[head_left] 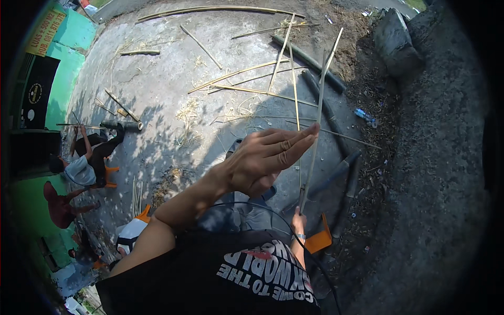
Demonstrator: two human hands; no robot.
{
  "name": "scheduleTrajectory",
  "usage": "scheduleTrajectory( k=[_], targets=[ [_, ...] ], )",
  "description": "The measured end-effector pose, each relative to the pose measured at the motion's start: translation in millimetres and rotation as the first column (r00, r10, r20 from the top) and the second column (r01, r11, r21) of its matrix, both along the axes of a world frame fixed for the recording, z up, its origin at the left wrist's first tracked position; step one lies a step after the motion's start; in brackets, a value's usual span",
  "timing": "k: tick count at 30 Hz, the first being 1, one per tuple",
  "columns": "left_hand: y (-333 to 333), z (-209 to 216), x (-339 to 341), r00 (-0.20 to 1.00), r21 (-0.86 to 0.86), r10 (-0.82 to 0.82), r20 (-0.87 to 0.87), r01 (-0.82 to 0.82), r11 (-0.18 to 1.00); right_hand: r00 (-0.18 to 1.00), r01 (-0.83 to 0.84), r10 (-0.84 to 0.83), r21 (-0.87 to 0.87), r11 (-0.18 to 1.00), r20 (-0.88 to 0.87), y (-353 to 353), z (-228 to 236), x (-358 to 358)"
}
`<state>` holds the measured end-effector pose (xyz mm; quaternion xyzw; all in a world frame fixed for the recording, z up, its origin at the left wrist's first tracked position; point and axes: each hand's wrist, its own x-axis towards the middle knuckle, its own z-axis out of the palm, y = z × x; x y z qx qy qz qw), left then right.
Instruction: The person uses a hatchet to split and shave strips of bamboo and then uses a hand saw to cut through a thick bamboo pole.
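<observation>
My left hand (268, 157) reaches across the middle of the view, fingers stretched out side by side with the thumb lower down. Its fingertips meet a long pale bamboo strip (313, 157) that stretches away from me; whether they press or only touch it, I cannot tell. Lower right, my right hand (298, 223) is closed around the near end of that strip. Just above this hand a small dark piece (303, 189) shows against the strip, too small to name. A thinner strip (294, 89) passes behind my left hand, which hides part of it.
Several bamboo strips (252, 92) and shavings (186, 118) litter the concrete. Dark bamboo poles (328, 107) lie at right, near a plastic bottle (365, 115) and large stone (396, 44). An orange stool (319, 240) stands by my right arm. At left, a person (81, 170) sits holding thin strips.
</observation>
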<state>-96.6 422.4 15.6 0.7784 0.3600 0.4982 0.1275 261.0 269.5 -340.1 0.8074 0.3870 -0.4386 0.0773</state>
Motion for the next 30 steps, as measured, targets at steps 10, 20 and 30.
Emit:
scheduleTrajectory(
  k=[10, 20, 30],
  targets=[
    [-33, 109, 72, 0.966, 0.124, -0.239, 0.101, 0.226, 0.966, 0.979, 0.166, -0.183, 0.180, 0.970, 0.085, -73, 25, 107],
    [-65, 84, 144, 0.924, -0.141, -0.122, 0.363, 0.184, 0.973, 0.928, 0.310, -0.345, 0.217, 0.926, 0.144, -170, 39, 153],
    [-77, 85, 154, 0.984, -0.185, -0.069, 0.166, 0.100, 0.978, 0.953, 0.297, -0.298, 0.377, 0.877, -0.059, -141, 133, 142]
  ],
)
